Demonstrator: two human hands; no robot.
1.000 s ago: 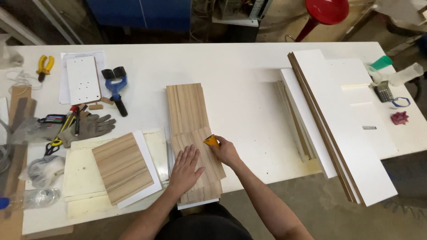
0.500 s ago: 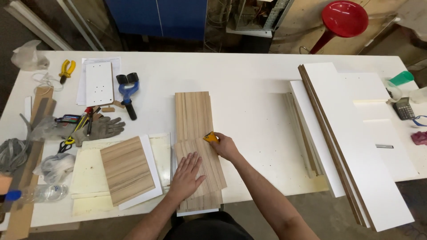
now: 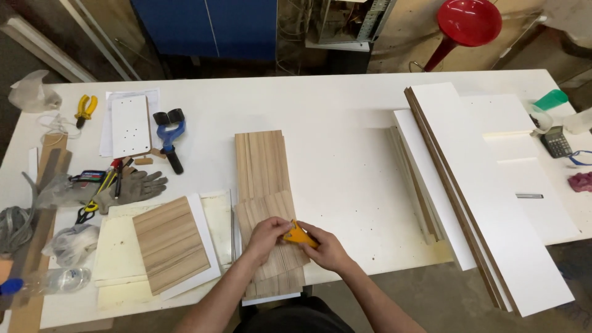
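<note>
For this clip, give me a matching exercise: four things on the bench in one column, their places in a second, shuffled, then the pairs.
Things:
1. yellow tool
2. grey gloves
3. calculator
4. yellow-handled pliers

Places:
A. far left of the table, near its back edge
B. between both hands, over the wood-grain sheet
C. right end, beside the white panels
D. left side, next to the scissors and pens

Pairs: 1-B, 2-D, 3-C, 4-A
</note>
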